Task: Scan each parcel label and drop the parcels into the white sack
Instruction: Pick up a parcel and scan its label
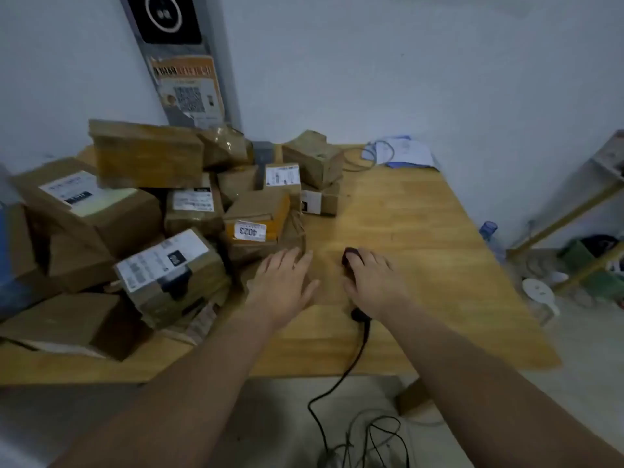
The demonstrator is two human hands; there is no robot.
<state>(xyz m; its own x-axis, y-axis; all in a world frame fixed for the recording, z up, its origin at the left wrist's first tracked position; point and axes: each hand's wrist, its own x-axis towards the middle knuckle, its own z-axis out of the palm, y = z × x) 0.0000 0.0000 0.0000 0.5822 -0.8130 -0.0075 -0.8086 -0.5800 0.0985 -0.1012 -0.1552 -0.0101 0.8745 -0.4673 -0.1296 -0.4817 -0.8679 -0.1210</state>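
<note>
In the middle of the frame, head view: both hands reach forward over the wooden table (422, 231), side by side and a little apart.
Parcels: a heap of brown cardboard parcels (148, 157) fills the left half of the table, several with white labels facing up.
Nearest parcel: the box with the orange 4023 sticker (256, 211) sits just above the left hand's fingertips; blur hides whether they touch.
Left hand (283, 285): palm down, fingers straight and slightly spread, holding nothing, forearm running in from the lower left.
Right hand (373, 282): palm down, fingers curled over the black scanner (349, 256), whose dark head shows past the fingertips.
Cable (337, 383): drops from the wrist over the table's near edge to a tangle on the floor.
Open room: bare wood lies right of the right hand up to the right edge; papers (401, 152) rest at the far edge by the wall.
</note>
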